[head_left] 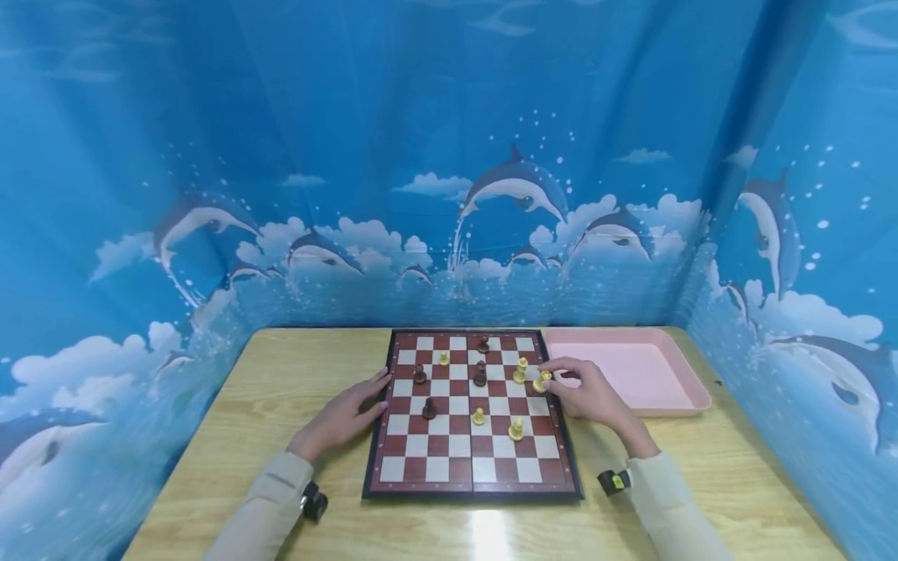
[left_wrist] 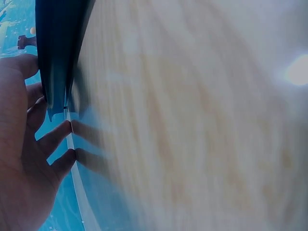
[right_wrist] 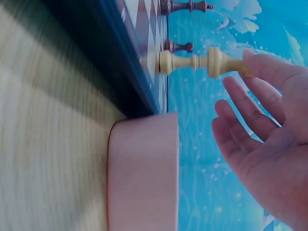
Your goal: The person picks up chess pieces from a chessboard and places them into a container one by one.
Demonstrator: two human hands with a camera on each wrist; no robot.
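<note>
My right hand pinches a pale yellow chess piece between thumb and forefinger, above the right edge of the chessboard. In the right wrist view, the fingertips meet this piece's upper end while the other fingers stay loosely bent. Just left of it stands a taller yellow piece. Against the board's left edge rests my left hand, its fingers loosely extended and touching the dark rim. Several dark pieces, one of them near the middle, and other yellow pieces stand upright on squares.
A shallow pink tray sits right of the board, close to its far right corner. The wooden table carries both. Blue dolphin-print curtains enclose the back and sides.
</note>
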